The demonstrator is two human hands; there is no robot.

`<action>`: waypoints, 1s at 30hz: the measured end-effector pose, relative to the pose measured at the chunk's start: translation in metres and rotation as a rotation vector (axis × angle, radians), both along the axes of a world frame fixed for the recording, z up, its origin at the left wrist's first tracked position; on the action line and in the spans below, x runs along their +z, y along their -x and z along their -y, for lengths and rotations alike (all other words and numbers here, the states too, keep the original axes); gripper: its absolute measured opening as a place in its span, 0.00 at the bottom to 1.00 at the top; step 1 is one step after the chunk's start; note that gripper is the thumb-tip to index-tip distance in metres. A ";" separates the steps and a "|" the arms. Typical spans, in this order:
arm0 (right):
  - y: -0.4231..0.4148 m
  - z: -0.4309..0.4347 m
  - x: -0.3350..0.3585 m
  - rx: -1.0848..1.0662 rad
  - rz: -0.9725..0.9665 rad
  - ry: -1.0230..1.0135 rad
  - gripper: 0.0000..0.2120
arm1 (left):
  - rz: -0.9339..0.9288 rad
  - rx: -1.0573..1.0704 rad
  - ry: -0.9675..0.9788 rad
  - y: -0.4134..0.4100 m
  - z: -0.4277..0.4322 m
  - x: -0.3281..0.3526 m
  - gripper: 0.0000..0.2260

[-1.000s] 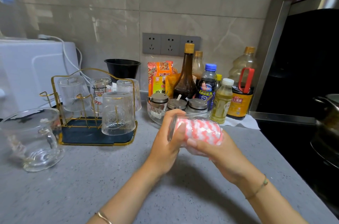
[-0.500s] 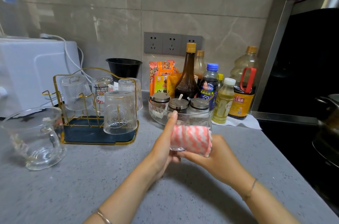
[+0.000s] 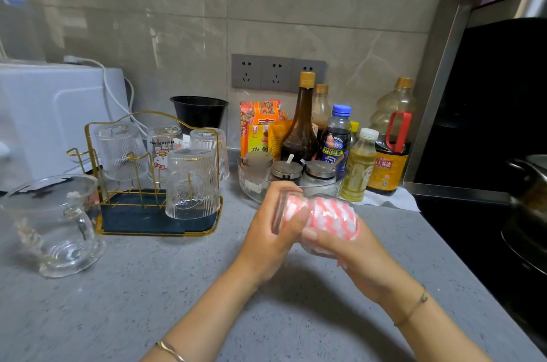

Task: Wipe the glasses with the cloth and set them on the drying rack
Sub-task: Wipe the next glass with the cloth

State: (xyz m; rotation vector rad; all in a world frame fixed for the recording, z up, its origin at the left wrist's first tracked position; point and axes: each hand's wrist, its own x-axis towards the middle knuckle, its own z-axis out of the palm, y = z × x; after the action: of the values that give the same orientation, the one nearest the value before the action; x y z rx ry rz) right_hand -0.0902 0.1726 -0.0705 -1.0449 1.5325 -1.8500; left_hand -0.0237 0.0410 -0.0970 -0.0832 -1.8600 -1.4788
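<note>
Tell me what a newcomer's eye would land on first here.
First, the left hand and right hand holding a clear glass on its side above the middle of the counter, with a pink-and-white cloth stuffed inside it. Next, the gold drying rack at the left, carrying upturned ribbed glasses, and the crowd of bottles behind the hands.

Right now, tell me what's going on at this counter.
A person is wiping a clear glass, held sideways above the counter. The left hand grips one end, the right hand cradles the other, and the pink-and-white cloth shows through its wall. Four glasses stand upside down on the gold drying rack to the left; a large glass mug sits on the counter beside it.
</note>
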 end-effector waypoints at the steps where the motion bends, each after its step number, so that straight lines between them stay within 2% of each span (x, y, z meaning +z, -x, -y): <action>1: 0.001 0.000 0.000 0.007 0.029 -0.001 0.23 | 0.003 -0.009 0.008 0.001 0.001 0.000 0.16; 3: 0.000 0.000 0.003 -0.002 0.064 0.020 0.22 | 0.022 -0.045 -0.031 0.002 0.002 0.000 0.15; 6: -0.001 0.001 0.004 -0.088 0.031 0.023 0.14 | 0.050 -0.087 -0.115 0.002 0.000 0.000 0.18; 9: -0.001 0.003 0.004 -0.142 -0.103 0.018 0.07 | 0.229 -0.078 -0.192 0.003 -0.001 0.002 0.26; 11: 0.000 0.003 0.003 -0.142 -0.259 0.014 0.03 | 0.355 -0.129 -0.325 0.003 -0.002 0.005 0.30; 14: 0.002 0.002 -0.005 -0.175 -0.575 -0.064 0.08 | 0.403 -0.171 -0.477 0.002 -0.002 0.008 0.29; 16: 0.000 0.003 -0.009 -0.202 -0.656 -0.079 0.13 | 0.389 -0.132 -0.518 0.004 -0.003 0.008 0.30; 19: -0.003 0.005 -0.011 -0.162 -0.571 -0.019 0.07 | 0.312 -0.004 -0.467 0.007 -0.004 0.005 0.26; 26: -0.009 0.004 -0.003 -0.111 -0.284 0.088 0.08 | 0.036 0.060 -0.121 0.012 0.000 -0.006 0.20; 30: 0.000 0.004 -0.004 -0.129 -0.071 0.075 0.22 | -0.063 0.030 0.038 0.008 0.000 -0.005 0.21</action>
State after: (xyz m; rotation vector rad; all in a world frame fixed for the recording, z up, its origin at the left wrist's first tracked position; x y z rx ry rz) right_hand -0.0901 0.1686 -0.0747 -1.0788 1.6172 -1.9908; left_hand -0.0317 0.0409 -0.1020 -0.1184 -1.8312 -1.4049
